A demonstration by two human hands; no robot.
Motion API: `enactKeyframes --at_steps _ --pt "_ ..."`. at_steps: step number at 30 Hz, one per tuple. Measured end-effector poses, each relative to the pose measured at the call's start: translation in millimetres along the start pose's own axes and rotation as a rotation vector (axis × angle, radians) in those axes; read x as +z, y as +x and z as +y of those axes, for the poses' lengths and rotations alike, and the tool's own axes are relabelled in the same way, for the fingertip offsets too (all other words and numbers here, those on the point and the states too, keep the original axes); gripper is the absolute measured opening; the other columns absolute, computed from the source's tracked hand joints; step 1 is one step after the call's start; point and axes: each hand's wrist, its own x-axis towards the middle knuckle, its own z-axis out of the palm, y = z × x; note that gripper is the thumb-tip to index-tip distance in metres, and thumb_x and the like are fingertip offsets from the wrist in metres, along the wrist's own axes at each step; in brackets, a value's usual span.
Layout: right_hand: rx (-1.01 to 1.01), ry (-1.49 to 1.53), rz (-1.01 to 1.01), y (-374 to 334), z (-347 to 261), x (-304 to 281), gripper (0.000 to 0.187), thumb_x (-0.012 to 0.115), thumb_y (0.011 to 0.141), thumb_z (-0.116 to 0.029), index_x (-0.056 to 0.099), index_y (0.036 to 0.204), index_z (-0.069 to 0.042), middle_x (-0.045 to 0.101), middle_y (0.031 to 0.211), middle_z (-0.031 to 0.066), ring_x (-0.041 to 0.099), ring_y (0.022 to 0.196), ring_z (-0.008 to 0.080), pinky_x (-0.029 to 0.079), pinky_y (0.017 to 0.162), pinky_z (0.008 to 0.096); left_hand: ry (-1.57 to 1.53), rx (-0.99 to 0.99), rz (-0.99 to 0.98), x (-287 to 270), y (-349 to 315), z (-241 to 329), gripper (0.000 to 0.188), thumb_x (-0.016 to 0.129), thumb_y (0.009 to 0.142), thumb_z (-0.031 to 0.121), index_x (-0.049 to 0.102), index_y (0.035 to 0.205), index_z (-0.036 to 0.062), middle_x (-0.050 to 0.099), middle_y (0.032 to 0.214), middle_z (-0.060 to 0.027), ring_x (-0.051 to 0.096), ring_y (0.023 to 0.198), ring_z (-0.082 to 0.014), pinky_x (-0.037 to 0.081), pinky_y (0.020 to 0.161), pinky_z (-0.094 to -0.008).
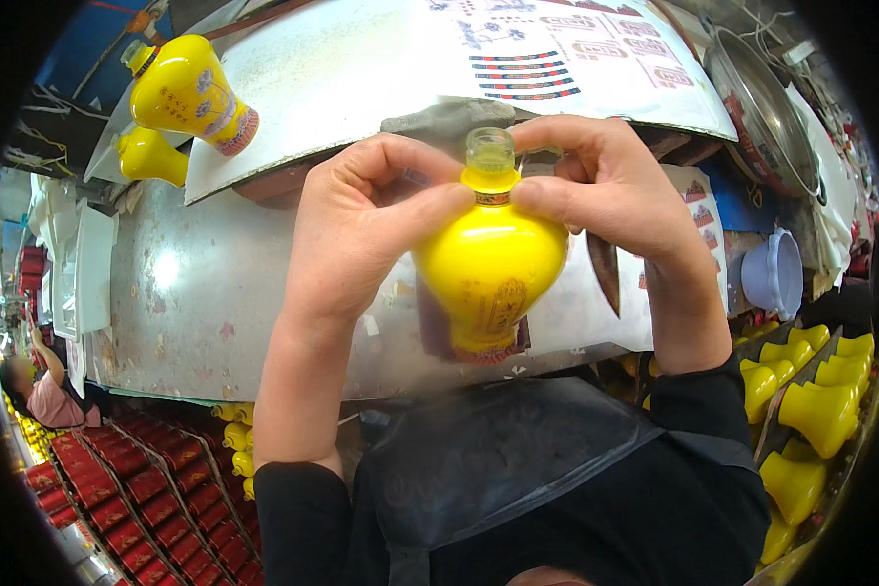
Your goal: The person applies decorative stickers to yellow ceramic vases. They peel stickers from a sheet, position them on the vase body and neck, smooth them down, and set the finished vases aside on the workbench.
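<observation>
A glossy yellow bottle [493,256] with a clear glass mouth stands upright in front of me, its broad shoulders narrowing toward a patterned foot. Around its neck runs a narrow dark decal strip [491,198]. My left hand [361,215] is closed at the neck, its thumb pressing the strip's left end. From the other side my right hand [615,190] grips the neck, thumb on the strip and index finger near the glass mouth. Beyond the bottle lies a grey cloth [435,119]. A dark pointed blade [604,273] sits below my right hand.
Decal sheets [525,76] lie on the white board at the back. A decorated yellow bottle [190,93] and a plainer one [153,156] are at far left. A metal basin [767,107] and lavender bucket [774,273] are right. Yellow bottles [818,415] fill racks; another person [54,396] is left.
</observation>
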Motion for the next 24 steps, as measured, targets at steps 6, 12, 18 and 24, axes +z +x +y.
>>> enactKeyframes --at_steps 6,12,18,24 --pt "-0.003 0.071 -0.105 4 -5 -4 0.037 0.077 0.090 -0.026 0.077 0.112 0.003 0.076 0.099 0.0138 0.073 0.091 0.0192 0.057 0.082 0.0281 -0.039 0.015 -0.033 -4 -1 -1 0.016 0.081 0.084 0.006 0.075 0.098 0.0010 0.074 0.093 -0.0031 0.067 0.084 -0.0081 0.054 0.080 -0.0233" --pt "-0.002 0.097 -0.090 2 -3 -3 0.035 0.078 0.090 -0.023 0.077 0.113 0.003 0.076 0.101 0.0137 0.073 0.090 0.0191 0.057 0.083 0.0288 -0.072 0.015 -0.053 -6 -1 -5 0.016 0.082 0.084 0.006 0.075 0.099 0.0008 0.075 0.092 -0.0033 0.067 0.085 -0.0088 0.054 0.081 -0.0240" --pt "0.003 0.093 -0.087 2 -3 0 0.035 0.079 0.088 -0.024 0.078 0.112 0.002 0.076 0.099 0.0124 0.072 0.089 0.0175 0.057 0.082 0.0284 -0.059 -0.007 -0.084 -12 0 -3 0.018 0.082 0.083 0.005 0.076 0.100 0.0009 0.075 0.094 -0.0042 0.068 0.085 -0.0098 0.055 0.081 -0.0243" --pt "0.006 0.074 -0.101 -4 -9 -1 0.034 0.079 0.087 -0.023 0.078 0.112 0.001 0.075 0.097 0.0097 0.070 0.081 0.0129 0.054 0.073 0.0240 -0.056 -0.042 -0.196 -22 11 3 0.022 0.081 0.083 0.005 0.075 0.104 0.0012 0.077 0.097 -0.0065 0.071 0.091 -0.0126 0.057 0.087 -0.0267"
